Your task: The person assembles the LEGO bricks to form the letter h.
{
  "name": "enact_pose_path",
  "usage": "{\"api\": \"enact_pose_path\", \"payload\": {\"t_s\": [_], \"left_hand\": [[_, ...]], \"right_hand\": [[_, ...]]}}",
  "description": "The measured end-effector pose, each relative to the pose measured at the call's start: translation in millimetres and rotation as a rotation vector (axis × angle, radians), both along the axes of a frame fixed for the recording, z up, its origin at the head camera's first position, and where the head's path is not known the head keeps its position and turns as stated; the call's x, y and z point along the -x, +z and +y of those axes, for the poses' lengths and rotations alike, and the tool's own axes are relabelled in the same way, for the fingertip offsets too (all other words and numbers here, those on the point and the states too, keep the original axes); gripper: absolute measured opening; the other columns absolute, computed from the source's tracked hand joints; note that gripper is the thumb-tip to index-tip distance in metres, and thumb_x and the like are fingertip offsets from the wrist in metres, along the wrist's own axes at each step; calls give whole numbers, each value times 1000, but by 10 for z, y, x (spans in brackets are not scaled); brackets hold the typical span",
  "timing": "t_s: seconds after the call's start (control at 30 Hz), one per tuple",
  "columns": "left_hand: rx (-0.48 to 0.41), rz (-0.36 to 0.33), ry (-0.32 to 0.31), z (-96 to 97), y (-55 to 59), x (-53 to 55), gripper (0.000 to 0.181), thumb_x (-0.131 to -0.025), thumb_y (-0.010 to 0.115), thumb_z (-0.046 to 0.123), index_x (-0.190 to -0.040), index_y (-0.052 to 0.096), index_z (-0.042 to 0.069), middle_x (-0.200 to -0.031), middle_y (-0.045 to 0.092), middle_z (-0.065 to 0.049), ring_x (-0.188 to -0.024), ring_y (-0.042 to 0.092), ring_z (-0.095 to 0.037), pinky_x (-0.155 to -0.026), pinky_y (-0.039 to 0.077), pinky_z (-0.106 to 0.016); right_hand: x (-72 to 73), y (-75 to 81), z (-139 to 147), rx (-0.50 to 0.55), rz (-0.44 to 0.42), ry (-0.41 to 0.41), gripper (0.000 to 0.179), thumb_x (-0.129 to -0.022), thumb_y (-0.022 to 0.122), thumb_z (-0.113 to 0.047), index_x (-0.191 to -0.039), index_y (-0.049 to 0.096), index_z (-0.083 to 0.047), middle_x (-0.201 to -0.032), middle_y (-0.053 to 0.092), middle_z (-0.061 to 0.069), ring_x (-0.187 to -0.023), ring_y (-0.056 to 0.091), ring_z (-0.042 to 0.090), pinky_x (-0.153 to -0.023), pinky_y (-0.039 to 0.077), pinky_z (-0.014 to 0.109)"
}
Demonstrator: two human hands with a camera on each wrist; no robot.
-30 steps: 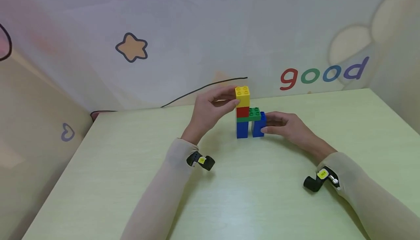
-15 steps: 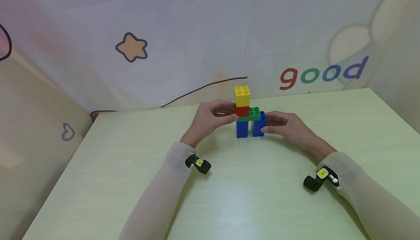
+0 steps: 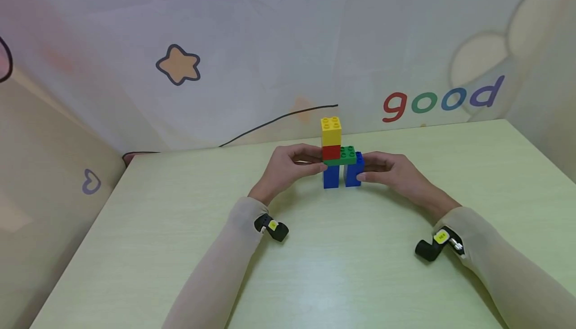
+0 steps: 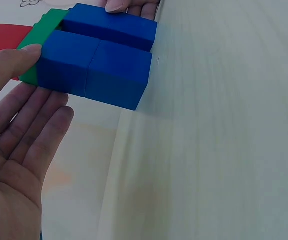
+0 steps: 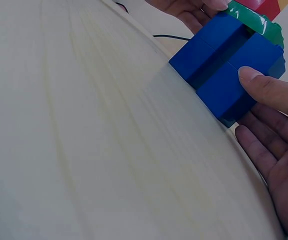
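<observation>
A stack of toy building bricks stands on the table in the head view. Two blue brick columns, left (image 3: 331, 177) and right (image 3: 353, 175), carry a flat green brick (image 3: 348, 155). A red brick (image 3: 331, 152) sits on the green one's left end, topped by a yellow brick (image 3: 331, 131). My left hand (image 3: 288, 166) pinches the stack from the left, its thumb over the joint between the green brick and left blue column. On the other side my right hand (image 3: 391, 169) pinches the right blue column, thumb in front. Each column is two blue bricks in the right wrist view.
The pale wooden table (image 3: 288, 279) spreads around the stack. Close behind rises a printed backdrop (image 3: 270, 44) with a star and the word "good". Each sleeve carries a black wrist camera, left (image 3: 272, 226) and right (image 3: 434, 246).
My left hand has slid down from the yellow brick, past the red one, to the green brick and the top of the left blue column. My right hand stays on the right blue column.
</observation>
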State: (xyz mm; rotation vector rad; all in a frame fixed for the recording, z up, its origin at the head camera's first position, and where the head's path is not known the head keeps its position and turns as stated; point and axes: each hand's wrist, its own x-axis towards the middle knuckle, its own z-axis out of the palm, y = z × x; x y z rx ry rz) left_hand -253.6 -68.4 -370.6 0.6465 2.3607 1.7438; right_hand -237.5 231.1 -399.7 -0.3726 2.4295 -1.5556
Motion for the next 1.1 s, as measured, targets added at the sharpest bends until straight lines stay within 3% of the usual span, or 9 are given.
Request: {"api": "enact_pose_path", "payload": {"t_s": [0.37,0.73,0.97,1.1], "left_hand": [[-7,10,4,5,-48,8,36,-96,82,15,-130,74,6,-122,76,-4,-110,73,-20,-95,60,-33],[-27,42,17,6,-86,12,34,-97,81,14,-130,75,7,-121,77,-3,-108,73,-21,-95,59,-32],[-20,54,45,-7,-102,15,35,-98,80,17,-132,76,9,-117,78,-1,-105,73,-19,-94,60,-34],[-22,45,65,-14,-108,20,36,-98,80,20,-132,76,10,-118,78,-1,-106,74,-17,-96,59,-33]], "right_hand": [[-9,5,-5,1,8,-5,66,-99,78,-36,-153,55,-6,-145,64,15,-134,60,33,-113,47,53],[-31,17,-29,12,49,-63,66,-99,76,-43,-153,57,-10,-148,62,14,-137,56,36,-115,44,58],[-51,40,-68,33,86,-123,61,-99,74,-49,-149,63,-15,-143,66,7,-132,62,29,-114,46,53],[-57,56,-106,40,102,-145,59,-100,73,-50,-148,64,-17,-142,67,5,-128,65,26,-109,52,39]]}}
